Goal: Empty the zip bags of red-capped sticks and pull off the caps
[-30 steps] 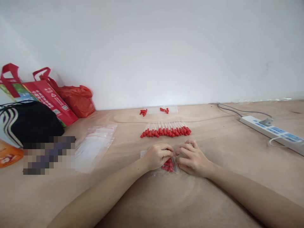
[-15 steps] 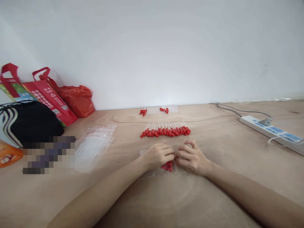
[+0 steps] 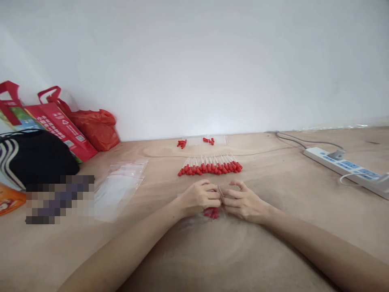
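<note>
Close together, my left hand (image 3: 202,198) and my right hand (image 3: 241,204) meet with curled fingers over a clear plastic bag (image 3: 193,222) on the table. Thin pale sticks (image 3: 220,192) rise between the fingertips, nearest my right hand's pinch. Whatever my left fingers pinch is hidden behind them. Small red pieces (image 3: 212,213) show just below the left fingers, at the bag. Beyond my hands lies a row of pale sticks with red tips (image 3: 210,167), their red ends toward me.
Loose red pieces (image 3: 182,144) and a clear bag (image 3: 194,140) lie near the wall. Flat zip bags (image 3: 118,188) are on the left, near a black bag (image 3: 42,158) and red carrier bags (image 3: 99,129). A power strip (image 3: 343,162) with cables lies on the right.
The view has shifted slightly. My hands stay together, and thin sticks now show more plainly standing up between the fingertips. The row of red-tipped sticks is unchanged.
</note>
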Motion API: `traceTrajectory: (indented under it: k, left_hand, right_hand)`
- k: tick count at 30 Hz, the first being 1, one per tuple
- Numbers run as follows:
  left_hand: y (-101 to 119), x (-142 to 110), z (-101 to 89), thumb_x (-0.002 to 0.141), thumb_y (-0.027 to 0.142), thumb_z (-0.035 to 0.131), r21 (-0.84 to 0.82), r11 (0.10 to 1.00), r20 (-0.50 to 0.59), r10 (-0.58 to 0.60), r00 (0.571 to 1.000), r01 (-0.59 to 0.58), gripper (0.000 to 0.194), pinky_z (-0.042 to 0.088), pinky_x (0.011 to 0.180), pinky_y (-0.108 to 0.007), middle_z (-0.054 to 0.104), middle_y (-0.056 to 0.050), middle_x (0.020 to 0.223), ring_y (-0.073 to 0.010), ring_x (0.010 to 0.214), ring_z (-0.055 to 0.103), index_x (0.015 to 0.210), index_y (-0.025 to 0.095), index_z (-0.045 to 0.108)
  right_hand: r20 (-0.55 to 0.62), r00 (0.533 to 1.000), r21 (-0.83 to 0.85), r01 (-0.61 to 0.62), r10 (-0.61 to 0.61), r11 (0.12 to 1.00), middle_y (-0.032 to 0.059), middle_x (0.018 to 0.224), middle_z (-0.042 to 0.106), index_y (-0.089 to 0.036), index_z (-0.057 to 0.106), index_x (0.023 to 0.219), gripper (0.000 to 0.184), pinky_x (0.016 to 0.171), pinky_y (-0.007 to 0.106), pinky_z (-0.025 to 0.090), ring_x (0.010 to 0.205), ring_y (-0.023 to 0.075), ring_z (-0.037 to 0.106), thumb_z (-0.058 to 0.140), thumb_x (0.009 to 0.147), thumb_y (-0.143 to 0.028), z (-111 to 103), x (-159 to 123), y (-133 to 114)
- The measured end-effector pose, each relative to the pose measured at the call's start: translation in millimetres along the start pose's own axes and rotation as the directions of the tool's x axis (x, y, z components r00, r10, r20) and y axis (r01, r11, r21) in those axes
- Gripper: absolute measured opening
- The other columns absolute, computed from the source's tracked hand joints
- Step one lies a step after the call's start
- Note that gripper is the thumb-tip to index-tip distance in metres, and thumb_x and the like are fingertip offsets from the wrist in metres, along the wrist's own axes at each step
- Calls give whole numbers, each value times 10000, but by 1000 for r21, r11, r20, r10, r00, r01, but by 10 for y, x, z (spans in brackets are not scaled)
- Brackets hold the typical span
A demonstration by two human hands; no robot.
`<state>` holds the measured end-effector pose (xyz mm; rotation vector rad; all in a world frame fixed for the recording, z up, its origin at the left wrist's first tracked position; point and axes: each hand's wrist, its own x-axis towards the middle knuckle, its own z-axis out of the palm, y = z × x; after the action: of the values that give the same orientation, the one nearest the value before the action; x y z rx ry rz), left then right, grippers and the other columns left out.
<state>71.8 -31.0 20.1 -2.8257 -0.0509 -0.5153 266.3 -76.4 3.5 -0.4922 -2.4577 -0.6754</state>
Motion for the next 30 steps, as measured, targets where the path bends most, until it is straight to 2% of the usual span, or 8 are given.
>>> traceTrajectory:
  k: [5, 8, 10, 12, 15, 20, 24, 30]
  left_hand:
    - [-41, -54, -10, 889, 139, 364, -105, 989, -44, -111, 993, 106, 243, 397, 818, -279, 652, -13, 884, -152, 948, 535, 744, 167, 558]
    - [-27, -63, 5, 873, 144, 391, -203, 964, -31, -184, 982, 174, 193, 415, 832, -271, 646, -25, 937, -154, 952, 541, 795, 162, 566]
    - [-8, -58, 4, 863, 160, 412, -256, 935, -23, -260, 965, 245, 162, 425, 839, -277, 637, -38, 955, -154, 931, 551, 820, 159, 568]
    - [20, -59, -23, 855, 177, 431, -307, 892, -14, -352, 936, 331, 138, 432, 847, -291, 628, -56, 975, -156, 921, 555, 860, 155, 566]
    - [90, -129, -120, 847, 224, 460, -406, 811, 21, -452, 892, 420, 167, 443, 857, -300, 616, -73, 1002, -158, 946, 555, 969, 151, 547]
    - [235, -488, -301, 826, 285, 510, -451, 724, 177, -500, 847, 522, 442, 385, 969, -359, 492, -94, 1253, -188, 1165, 444, 1245, 193, 405]
    - [279, -693, -313, 846, 260, 473, -395, 691, 275, -540, 796, 605, 418, 350, 998, -411, 420, -76, 1330, -199, 1231, 377, 1258, 241, 410]
    - [257, -649, -229, 839, 227, 461, -397, 634, 263, -614, 744, 663, 373, 374, 983, -397, 487, -56, 1275, -181, 1187, 432, 1212, 237, 469]
  right_hand:
    - [55, 986, 135, -162, 156, 977, -22, 738, 603, -191, 544, 723, 231, 872, 367, 231, 842, 119, 480, 370, 864, -136, -12, -36, -4]
    - [152, 950, 280, -307, 274, 910, 3, 870, 618, -210, 575, 824, 137, 793, 348, 272, 850, 141, 482, 476, 825, -304, -30, -33, -50]
    - [217, 929, 348, -360, 299, 866, 12, 889, 619, -215, 585, 858, 225, 751, 327, 287, 853, 147, 487, 519, 790, -419, -34, -31, -79]
    - [250, 921, 390, -378, 298, 840, 7, 853, 628, -217, 594, 838, 252, 727, 309, 293, 842, 140, 494, 528, 781, -454, -26, -35, -100]
    - [264, 922, 448, -376, 281, 811, -10, 819, 643, -228, 601, 817, 185, 714, 288, 300, 807, 117, 504, 490, 829, -375, -8, -49, -110]
    - [311, 917, 456, -376, 252, 806, 10, 945, 647, -232, 607, 917, 197, 742, 288, 317, 866, 126, 513, 478, 829, -353, -21, -58, -86]
    - [335, 913, 432, -368, 232, 823, 29, 1083, 608, -268, 571, 1089, 311, 777, 299, 319, 949, 148, 490, 487, 817, -393, -51, -53, -68]
    - [386, 894, 476, -405, 229, 780, 53, 1051, 610, -260, 453, 1242, 414, 791, 311, 328, 933, 155, 478, 462, 842, -367, -108, -57, -34]
